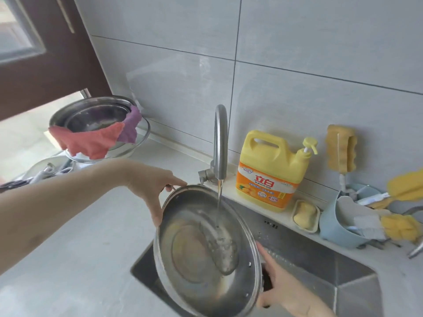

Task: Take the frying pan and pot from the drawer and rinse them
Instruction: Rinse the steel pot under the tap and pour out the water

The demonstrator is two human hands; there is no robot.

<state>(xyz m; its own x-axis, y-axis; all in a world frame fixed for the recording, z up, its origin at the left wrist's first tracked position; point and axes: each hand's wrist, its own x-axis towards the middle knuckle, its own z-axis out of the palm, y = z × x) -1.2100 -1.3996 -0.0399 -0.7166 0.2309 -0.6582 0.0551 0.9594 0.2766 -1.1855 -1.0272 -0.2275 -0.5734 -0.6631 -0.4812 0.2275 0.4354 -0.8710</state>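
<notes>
Steel pot [201, 255] tilted over the sink [357, 291], at 6 o'clock of the faucet [220, 143]. Water stream [218, 204] falling inside, pooling on the low side. Left hand [153, 186] at the pot's 11 o'clock, fingers curled over the rim near a small handle. Right hand [283, 287] at its 4 o'clock, gripping the opposite handle, probably, since the grip sits partly hidden behind the rim. Yellow detergent jug [272, 172] at 3 o'clock of the faucet. Stacked bowls [96, 117] with draped cloths [96, 140] at 10 o'clock.
</notes>
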